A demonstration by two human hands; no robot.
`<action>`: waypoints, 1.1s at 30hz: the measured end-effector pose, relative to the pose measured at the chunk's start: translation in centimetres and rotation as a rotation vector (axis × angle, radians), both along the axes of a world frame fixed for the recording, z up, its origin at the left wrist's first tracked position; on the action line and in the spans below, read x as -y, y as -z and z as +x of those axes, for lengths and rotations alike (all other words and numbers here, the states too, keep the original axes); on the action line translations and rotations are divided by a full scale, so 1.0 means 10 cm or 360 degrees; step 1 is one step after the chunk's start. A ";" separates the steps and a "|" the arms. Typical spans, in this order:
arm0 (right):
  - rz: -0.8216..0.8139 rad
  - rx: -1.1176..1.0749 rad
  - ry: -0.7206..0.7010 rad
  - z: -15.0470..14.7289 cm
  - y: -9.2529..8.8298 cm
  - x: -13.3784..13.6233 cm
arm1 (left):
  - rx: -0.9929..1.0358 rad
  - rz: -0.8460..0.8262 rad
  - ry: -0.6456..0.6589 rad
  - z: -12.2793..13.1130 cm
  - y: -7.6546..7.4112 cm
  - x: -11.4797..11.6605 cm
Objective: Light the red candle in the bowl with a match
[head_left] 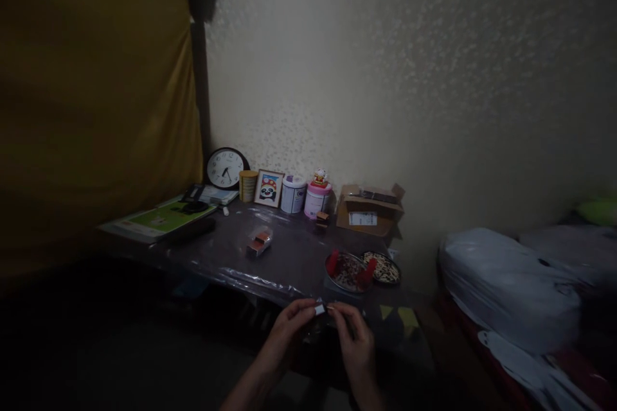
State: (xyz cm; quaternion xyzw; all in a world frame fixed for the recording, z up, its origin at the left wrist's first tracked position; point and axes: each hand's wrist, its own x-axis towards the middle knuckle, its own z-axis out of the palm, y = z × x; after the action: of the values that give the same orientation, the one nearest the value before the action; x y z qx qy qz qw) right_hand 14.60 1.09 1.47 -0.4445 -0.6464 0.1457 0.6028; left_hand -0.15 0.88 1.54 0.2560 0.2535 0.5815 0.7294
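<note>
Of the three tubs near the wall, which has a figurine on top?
The pink tub, beside the cardboard box: a figurine sits on it. The white tub and yellow tub carry none.

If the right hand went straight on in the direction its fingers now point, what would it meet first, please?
The right hand would probably meet the white piece in the left hand first; in this dim view, depth is unclear.

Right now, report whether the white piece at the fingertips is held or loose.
Held: the left hand has the white piece pinched at its fingertips.
</note>
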 end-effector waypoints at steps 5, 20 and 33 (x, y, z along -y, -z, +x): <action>0.0134 0.0059 0.0058 -0.02 -0.07 0.02 | 0.0011 -0.0050 -0.0041 0.02 -0.04 0.00; 0.0435 0.0263 0.0233 -0.02 -0.36 0.13 | -0.0027 -0.0005 -0.0142 0.03 -0.06 -0.02; 0.0402 0.0209 0.0470 0.26 -0.10 -0.21 | -0.0035 0.0148 -0.0269 -0.07 -0.18 0.03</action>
State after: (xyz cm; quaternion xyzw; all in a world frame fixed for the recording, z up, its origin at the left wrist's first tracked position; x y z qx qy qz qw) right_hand 17.17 3.24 2.48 -0.4638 -0.6252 -0.0557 0.6252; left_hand -0.87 0.56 3.39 0.2738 0.2549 0.6492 0.6623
